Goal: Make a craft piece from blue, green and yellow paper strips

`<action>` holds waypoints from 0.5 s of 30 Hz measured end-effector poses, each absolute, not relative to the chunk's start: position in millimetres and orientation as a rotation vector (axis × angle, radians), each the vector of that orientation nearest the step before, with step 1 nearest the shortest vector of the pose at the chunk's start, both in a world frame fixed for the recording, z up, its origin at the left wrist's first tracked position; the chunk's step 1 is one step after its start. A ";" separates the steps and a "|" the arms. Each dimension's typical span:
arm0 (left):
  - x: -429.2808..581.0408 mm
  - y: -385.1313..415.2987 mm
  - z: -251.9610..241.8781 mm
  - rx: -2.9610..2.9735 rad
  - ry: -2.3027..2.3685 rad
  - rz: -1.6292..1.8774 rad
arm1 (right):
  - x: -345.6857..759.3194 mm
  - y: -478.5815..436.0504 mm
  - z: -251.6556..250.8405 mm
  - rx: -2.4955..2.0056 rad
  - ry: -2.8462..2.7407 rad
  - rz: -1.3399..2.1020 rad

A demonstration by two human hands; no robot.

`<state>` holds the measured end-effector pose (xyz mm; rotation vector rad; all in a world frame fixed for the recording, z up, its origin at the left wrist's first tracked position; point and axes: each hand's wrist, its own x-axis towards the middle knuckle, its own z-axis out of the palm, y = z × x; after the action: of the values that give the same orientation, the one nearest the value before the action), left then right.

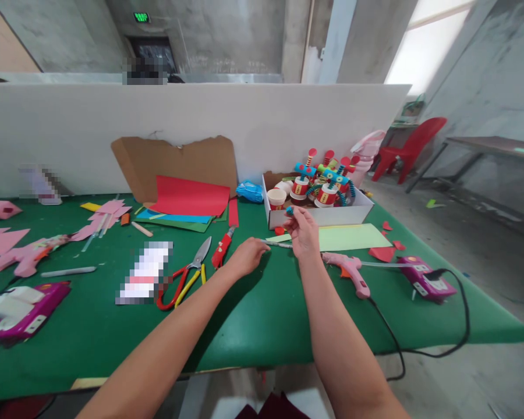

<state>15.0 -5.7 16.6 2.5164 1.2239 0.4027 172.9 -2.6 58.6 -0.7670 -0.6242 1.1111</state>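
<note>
My left hand (251,257) is closed, its fingertips on one end of a thin grey pen-like stick (280,244). The stick lies level and runs toward my right hand (304,234); whether that hand touches it too I cannot tell. Between the raised thumb and fingers of my right hand is a small dark teal piece (290,210), too small to name. Light green paper (353,237) lies just beyond and to the right of the right hand. A pink glue gun (348,271) rests right of the right wrist.
Behind my hands stands a white box (327,216) with several paper-cup figures (326,195). Scissors (194,270), a red utility knife (222,247) and a blurred phone (145,273) lie left. Purple power strips (425,279) sit at both sides; a black cable (390,331) hangs over the front edge.
</note>
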 end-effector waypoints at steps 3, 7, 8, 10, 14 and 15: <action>31.2 -6.0 17.5 2.692 1.263 0.289 | 169.3 -3.8 55.7 -0.819 -0.640 1.198; 33.7 -8.4 27.6 2.753 1.237 0.181 | 169.3 -4.1 54.2 -0.848 -0.617 1.211; 31.6 -8.7 30.1 2.735 1.228 0.176 | 169.7 -4.0 54.5 -0.850 -0.607 1.209; 27.2 -8.8 32.8 2.703 1.235 0.194 | 169.7 -4.0 55.9 -0.853 -0.595 1.211; 24.5 -9.9 28.8 2.722 1.273 0.196 | 166.6 -5.1 57.2 -0.880 -0.609 1.261; 24.2 -10.7 27.6 2.747 1.264 0.178 | 165.7 -5.4 56.8 -0.891 -0.611 1.278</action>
<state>24.2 -10.7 27.6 2.7466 1.2645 0.1778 165.7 -5.4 56.8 -0.8915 -0.6107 1.2779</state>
